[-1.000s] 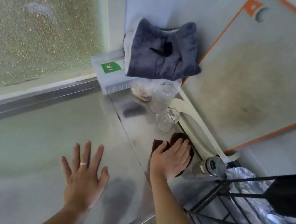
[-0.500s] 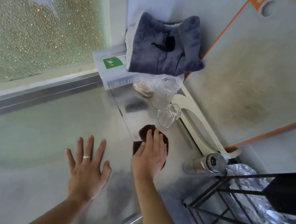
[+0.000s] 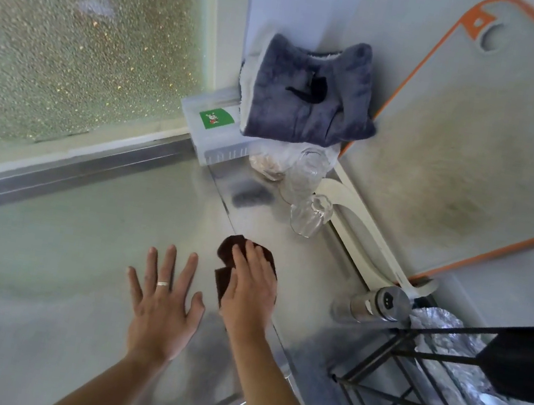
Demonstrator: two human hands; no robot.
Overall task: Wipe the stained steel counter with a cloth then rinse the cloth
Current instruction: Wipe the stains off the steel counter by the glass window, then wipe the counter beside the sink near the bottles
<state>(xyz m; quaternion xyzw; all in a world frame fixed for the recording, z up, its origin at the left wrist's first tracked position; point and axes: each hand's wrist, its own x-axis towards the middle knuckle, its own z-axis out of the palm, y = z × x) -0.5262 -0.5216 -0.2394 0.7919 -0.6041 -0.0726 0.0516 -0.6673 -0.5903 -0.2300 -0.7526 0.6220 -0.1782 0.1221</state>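
Since a second ago the right hand has slid the brown cloth across the steel worktop, away from the shaker and over toward the left hand. Now the cloth lies flat on the worktop, just beside the left hand. The right hand lies on top of it with straight fingers pressing down; its grip is loose, not curled round the cloth. Bits of cloth stick out past the fingertips and at the thumb side.

The left hand rests flat on the worktop with its fingers spread wide, holding nothing. It wears a ring on one finger. It has stayed in about the same spot.

Further back on the worktop stand two clear glass jars, close together. Behind them is a clear plastic box with a green sticker, and a blue-grey towel sits on top of the box. A small clear bag lies next to the jars.

To the right, a metal shaker lies on its side near a black wire rack. Crinkled foil lies under the rack. A big cutting board with an orange edge leans on the wall. A bumpy glass window is at the left.
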